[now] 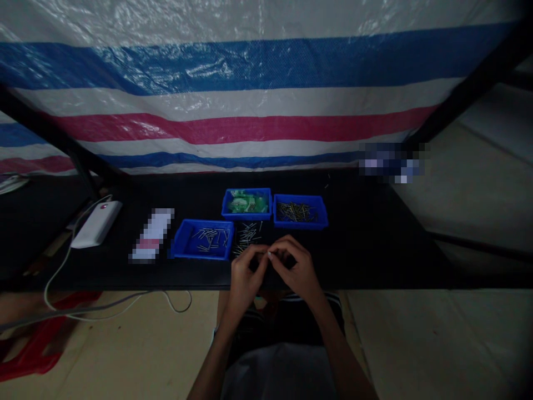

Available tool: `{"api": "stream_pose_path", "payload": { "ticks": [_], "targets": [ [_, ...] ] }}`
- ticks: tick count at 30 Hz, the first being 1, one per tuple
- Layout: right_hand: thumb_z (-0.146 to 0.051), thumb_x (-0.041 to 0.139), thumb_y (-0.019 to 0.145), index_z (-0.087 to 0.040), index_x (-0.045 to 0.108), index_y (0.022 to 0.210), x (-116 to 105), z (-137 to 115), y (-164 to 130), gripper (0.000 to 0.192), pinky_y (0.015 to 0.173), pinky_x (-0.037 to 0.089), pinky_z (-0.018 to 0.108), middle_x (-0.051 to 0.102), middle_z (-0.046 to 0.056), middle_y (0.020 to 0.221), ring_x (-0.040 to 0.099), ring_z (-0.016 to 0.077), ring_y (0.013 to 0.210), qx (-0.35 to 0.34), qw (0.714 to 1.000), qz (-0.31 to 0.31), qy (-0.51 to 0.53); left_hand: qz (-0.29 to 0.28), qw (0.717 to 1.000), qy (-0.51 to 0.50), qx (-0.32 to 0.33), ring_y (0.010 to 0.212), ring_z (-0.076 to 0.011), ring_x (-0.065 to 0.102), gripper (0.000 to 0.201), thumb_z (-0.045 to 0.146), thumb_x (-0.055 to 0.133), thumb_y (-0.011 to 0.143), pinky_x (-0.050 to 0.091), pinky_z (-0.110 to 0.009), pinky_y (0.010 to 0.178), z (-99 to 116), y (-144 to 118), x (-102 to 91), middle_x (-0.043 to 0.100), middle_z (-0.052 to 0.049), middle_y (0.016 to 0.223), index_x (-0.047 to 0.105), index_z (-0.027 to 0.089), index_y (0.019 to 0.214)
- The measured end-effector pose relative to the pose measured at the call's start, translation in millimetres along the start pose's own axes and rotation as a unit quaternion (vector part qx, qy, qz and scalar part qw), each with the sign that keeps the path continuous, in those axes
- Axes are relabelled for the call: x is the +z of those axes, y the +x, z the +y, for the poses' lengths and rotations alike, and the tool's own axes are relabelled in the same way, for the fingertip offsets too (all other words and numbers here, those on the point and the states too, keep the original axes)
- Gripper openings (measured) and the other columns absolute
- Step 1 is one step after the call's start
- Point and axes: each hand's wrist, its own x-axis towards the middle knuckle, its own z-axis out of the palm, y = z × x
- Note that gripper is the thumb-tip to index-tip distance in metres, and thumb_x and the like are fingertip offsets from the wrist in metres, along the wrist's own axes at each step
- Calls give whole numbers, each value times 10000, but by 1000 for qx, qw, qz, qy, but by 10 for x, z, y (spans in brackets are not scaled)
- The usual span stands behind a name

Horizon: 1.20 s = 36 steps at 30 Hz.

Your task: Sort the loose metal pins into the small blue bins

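My left hand (pixel 246 273) and my right hand (pixel 298 268) meet at the fingertips above the table's near edge. Both are closed in a pinch. A tiny pale spot shows between the fingertips, too small to name. Just beyond my left hand, a loose pile of thin metal screws or nails (pixel 246 235) lies on the black table. Left of the pile, a blue tray (pixel 188 240) holds several similar pieces. Another blue tray (pixel 245 216) behind the pile contains green and whitish small parts in clear plastic. The right-hand blue tray (pixel 300 225) holds many darker, brass-toned screws or nails (pixel 295 210).
A white power bank-like box (pixel 98 224) with a cable (pixel 50 286) sits at the left. Beside it lies a blurred-out flat item (pixel 153 233). Striped plastic sheeting (pixel 250 130) hangs behind the black table (pixel 366 244). A red stool (pixel 39 350) stands on the floor at lower left.
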Motion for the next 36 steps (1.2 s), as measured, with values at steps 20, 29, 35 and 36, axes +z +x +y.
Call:
{"api": "stream_pose_path", "payload": {
  "ticks": [20, 29, 35, 36],
  "targets": [
    [-164, 644, 932, -233, 675, 962, 6, -11, -19, 82, 634, 486, 279, 626, 22, 921, 593, 145, 738, -12, 1000, 16, -6, -5, 1000, -23, 20, 831, -175, 689, 155, 230, 648, 965, 523, -266, 767, 0, -4, -8, 746, -43, 919, 780, 212, 1044],
    [-182, 651, 935, -243, 690, 979, 5, 16, -40, 84, 631, 494, 284, 626, 27, 954, 587, 143, 728, -21, 999, 19, -14, -3, 999, -21, 26, 847, -180, 698, 161, 222, 643, 964, 534, -270, 779, -21, -2, -6, 751, -51, 933, 776, 207, 1055],
    [-170, 657, 928, -245, 687, 975, -3, -17, -30, 94, 631, 501, 289, 626, 36, 1007, 585, 135, 714, -21, 999, 30, -23, -3, 1000, -11, 23, 840, -174, 700, 153, 215, 642, 963, 528, -258, 771, -12, 15, 5, 750, -45, 935, 768, 204, 1050],
    [-168, 655, 928, -244, 685, 974, -5, -23, -31, 94, 636, 506, 291, 633, 43, 1043, 592, 135, 719, -21, 999, 39, -27, -5, 1000, -5, 23, 820, -170, 697, 151, 214, 641, 962, 525, -254, 759, -10, 23, 13, 747, -41, 921, 766, 202, 1046]
  ]
}}
